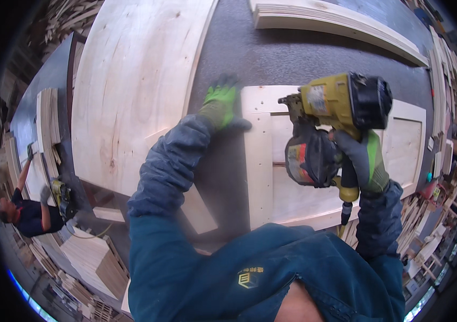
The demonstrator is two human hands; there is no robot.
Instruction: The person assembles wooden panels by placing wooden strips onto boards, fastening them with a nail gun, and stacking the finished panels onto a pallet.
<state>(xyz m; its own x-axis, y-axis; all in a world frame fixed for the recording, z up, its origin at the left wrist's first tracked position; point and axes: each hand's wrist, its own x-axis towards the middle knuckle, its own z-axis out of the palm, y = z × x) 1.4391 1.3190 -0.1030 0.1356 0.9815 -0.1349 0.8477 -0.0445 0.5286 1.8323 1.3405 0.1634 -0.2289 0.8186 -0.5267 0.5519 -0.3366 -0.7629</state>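
My right hand (pixel 365 155), in a green and grey glove, grips the handle of a yellow and black pneumatic coil nail gun (pixel 325 99) with a round magazine. The tool is held over a framed wooden panel (pixel 259 161); its nose points left, and whether it touches the wood I cannot tell. Small nail marks dot the panel's left strip. Beside that left edge, my left hand (pixel 219 106) is gloved the same way, fingers stretched forward over the dark tabletop. Its thumb reaches toward the panel's edge, and the fingertips are slightly blurred.
A large plywood sheet (pixel 132 80) lies to the left. Stacked long boards (pixel 335 27) lie at the far side of the dark table (pixel 228 53). An air hose fitting (pixel 346 212) hangs below the tool. At far left, another person (pixel 30 214) works with a similar tool.
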